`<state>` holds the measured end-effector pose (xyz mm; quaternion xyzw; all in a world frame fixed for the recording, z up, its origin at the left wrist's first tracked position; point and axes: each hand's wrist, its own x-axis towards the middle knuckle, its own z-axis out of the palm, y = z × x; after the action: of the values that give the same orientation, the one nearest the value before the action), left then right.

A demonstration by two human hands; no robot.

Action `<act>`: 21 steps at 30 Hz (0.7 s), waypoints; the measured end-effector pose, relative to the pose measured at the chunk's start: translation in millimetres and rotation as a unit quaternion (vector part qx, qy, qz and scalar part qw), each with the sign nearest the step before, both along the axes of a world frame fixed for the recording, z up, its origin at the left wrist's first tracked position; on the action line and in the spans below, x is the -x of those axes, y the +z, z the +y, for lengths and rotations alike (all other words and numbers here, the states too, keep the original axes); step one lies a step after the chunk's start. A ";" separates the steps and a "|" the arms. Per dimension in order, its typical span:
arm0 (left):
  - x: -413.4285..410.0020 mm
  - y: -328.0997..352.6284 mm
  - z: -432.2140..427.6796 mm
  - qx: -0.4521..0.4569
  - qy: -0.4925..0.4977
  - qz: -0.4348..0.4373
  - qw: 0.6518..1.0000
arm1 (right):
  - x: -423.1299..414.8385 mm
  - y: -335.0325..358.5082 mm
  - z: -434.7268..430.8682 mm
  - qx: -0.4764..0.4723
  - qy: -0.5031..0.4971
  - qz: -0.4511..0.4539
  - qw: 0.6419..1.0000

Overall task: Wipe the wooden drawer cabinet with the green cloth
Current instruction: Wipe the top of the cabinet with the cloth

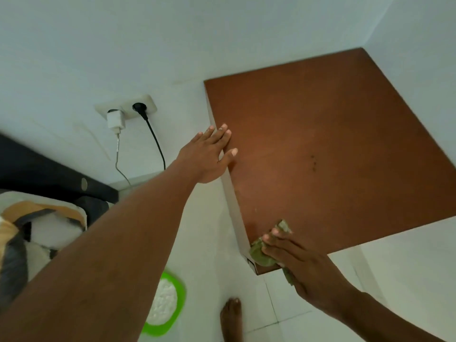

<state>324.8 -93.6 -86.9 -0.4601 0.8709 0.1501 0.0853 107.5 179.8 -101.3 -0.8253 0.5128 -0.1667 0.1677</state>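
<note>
Gripping the green cloth at the near left corner of the cabinet, right hand faces its top running away; left hand flat on left edge.

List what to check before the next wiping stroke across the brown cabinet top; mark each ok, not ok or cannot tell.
1. Grip on the crumpled green cloth: ok, the right hand holds it on the near left corner.
2. Brace by the left hand: ok, flat on the left edge of the brown wooden cabinet top.
3. Stroke path: ok, nothing stands on the top.
4. Surface clean: not ok, dark specks show mid-top.
5. Drawer fronts: cannot tell, out of view.
</note>
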 end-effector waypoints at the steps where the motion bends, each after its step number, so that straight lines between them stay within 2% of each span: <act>1: 1.2 1.1 1.9 -0.002 0.005 -0.010 1.000 | 2.7 6.1 7.1 0.000 0.012 0.002 1.000; 4: 5.3 4.3 11.2 -0.012 0.019 -0.030 0.999 | 16.1 40.5 10.0 -0.014 0.010 -0.042 0.999; 6: 6.6 6.3 19.7 -0.001 0.023 -0.016 1.000 | 30.9 60.2 -7.7 -0.041 -0.052 -0.110 0.992; 8: 4.9 7.3 29.5 0.021 0.013 0.005 1.000 | 47.5 68.7 -44.0 -0.027 -0.138 -0.119 0.983; 14: -0.6 0.6 57.4 0.014 -0.009 0.024 1.000 | 92.5 50.5 -183.8 0.032 -0.260 -0.065 0.963; 17: 3.7 -5.1 62.8 0.005 0.008 0.052 0.999 | 107.2 33.4 -235.0 0.000 -0.300 -0.042 0.953; 21: 2.9 -13.8 60.0 -0.009 0.012 0.080 0.997 | 92.1 -5.5 -247.1 -0.046 -0.262 0.142 0.954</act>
<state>321.8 -33.6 -100.7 -0.4561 0.8680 0.1956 0.0179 15.4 -67.2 -106.8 -0.6689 0.7363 -0.0618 0.0810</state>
